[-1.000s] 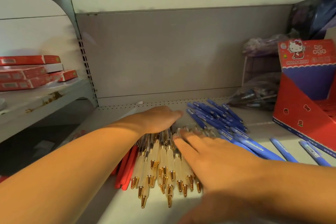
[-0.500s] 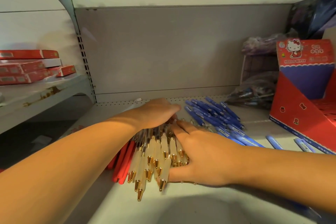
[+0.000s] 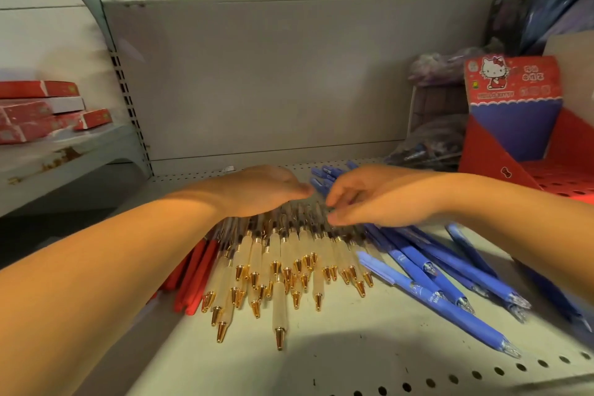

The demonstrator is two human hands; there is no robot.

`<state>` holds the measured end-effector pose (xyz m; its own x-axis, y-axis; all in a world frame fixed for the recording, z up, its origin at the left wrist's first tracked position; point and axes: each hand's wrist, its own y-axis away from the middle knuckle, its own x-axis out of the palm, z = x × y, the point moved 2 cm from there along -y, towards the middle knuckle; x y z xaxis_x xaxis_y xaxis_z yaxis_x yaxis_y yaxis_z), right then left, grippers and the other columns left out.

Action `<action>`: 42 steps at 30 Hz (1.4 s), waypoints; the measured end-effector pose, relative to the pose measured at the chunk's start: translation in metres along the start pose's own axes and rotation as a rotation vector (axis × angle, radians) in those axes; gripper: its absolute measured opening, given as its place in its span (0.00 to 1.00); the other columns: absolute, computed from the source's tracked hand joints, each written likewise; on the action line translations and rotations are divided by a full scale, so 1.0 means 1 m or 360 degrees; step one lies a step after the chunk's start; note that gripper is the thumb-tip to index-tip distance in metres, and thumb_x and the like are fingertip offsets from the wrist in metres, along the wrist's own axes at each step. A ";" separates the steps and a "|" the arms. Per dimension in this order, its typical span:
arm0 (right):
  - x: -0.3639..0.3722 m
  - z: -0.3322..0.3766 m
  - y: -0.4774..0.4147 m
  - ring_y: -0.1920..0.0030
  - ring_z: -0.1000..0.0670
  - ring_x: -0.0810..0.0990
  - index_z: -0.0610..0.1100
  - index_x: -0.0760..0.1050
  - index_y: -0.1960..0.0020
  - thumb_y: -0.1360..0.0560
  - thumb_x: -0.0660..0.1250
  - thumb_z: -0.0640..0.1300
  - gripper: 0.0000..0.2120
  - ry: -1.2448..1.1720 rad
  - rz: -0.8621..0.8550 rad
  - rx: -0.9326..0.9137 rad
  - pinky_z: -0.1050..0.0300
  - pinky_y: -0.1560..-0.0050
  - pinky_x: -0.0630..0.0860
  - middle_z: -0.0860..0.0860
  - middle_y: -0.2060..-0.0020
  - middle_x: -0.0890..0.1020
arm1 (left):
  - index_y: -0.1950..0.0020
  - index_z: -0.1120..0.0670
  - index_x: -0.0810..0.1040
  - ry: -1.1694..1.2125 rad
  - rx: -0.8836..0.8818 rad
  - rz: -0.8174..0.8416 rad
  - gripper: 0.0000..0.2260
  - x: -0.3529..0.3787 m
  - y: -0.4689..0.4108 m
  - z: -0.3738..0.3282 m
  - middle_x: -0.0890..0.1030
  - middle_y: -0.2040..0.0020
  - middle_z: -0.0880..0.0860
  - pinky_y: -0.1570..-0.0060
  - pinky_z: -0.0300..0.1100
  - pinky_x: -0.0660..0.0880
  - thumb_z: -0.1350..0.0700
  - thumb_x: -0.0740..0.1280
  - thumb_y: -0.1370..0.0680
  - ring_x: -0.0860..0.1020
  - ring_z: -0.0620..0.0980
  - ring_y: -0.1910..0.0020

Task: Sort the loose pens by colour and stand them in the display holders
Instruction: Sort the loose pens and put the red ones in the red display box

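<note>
Frosted pens (image 3: 279, 254) with glossy gold tips, perforated matt metal shelf (image 3: 385, 363)

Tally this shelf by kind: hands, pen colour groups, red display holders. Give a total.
Hands: 2 (left hand, right hand)
Pen colour groups: 3 (red pens, cream pens, blue pens)
Red display holders: 1 (red display holder)
Total: 6
</note>
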<state>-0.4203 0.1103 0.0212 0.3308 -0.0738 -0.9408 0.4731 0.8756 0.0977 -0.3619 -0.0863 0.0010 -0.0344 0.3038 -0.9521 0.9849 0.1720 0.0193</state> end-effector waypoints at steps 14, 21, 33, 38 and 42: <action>0.008 -0.009 -0.031 0.68 0.49 0.70 0.40 0.78 0.53 0.27 0.65 0.41 0.06 0.0230 0.0079 0.0415 0.59 0.69 0.66 0.49 0.71 0.71 | 0.25 0.37 0.60 -0.0061 0.0067 0.0218 0.49 0.003 0.030 -0.001 0.65 0.24 0.43 0.36 0.45 0.64 0.15 0.54 0.43 0.65 0.46 0.28; 0.009 -0.013 -0.039 0.68 0.51 0.70 0.42 0.69 0.63 0.28 0.65 0.38 0.07 0.0096 -0.0046 0.0499 0.59 0.67 0.67 0.49 0.70 0.69 | 0.24 0.39 0.60 -0.0026 -0.0029 0.0207 0.39 0.014 0.036 0.002 0.67 0.25 0.47 0.44 0.40 0.64 0.23 0.53 0.32 0.68 0.48 0.31; 0.010 -0.009 -0.043 0.70 0.51 0.69 0.43 0.70 0.61 0.28 0.67 0.40 0.07 0.0164 -0.0021 0.0548 0.58 0.68 0.67 0.49 0.69 0.69 | 0.25 0.33 0.57 0.0023 0.0138 0.0374 0.47 -0.004 0.046 0.009 0.61 0.23 0.40 0.31 0.46 0.60 0.26 0.67 0.42 0.62 0.44 0.28; 0.002 -0.010 -0.045 0.76 0.52 0.73 0.40 0.76 0.62 0.26 0.65 0.39 0.06 -0.0196 -0.0057 0.0583 0.60 0.73 0.70 0.48 0.76 0.77 | 0.25 0.32 0.58 0.0099 0.0126 0.0364 0.42 -0.005 0.045 0.017 0.60 0.23 0.39 0.32 0.47 0.58 0.30 0.70 0.38 0.59 0.42 0.29; -0.012 -0.012 -0.041 0.77 0.55 0.78 0.37 0.77 0.57 0.24 0.64 0.34 0.05 -0.0639 -0.0235 0.0490 0.64 0.75 0.74 0.48 0.73 0.79 | 0.26 0.37 0.63 0.0178 0.0060 0.0282 0.42 0.001 0.038 0.016 0.65 0.25 0.42 0.31 0.47 0.61 0.21 0.58 0.37 0.64 0.44 0.29</action>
<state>-0.4537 0.0810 0.0245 0.5006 -0.4157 -0.7593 0.7364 0.6657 0.1211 -0.3217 -0.0950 -0.0038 0.1236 0.4286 -0.8950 0.9828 0.0720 0.1702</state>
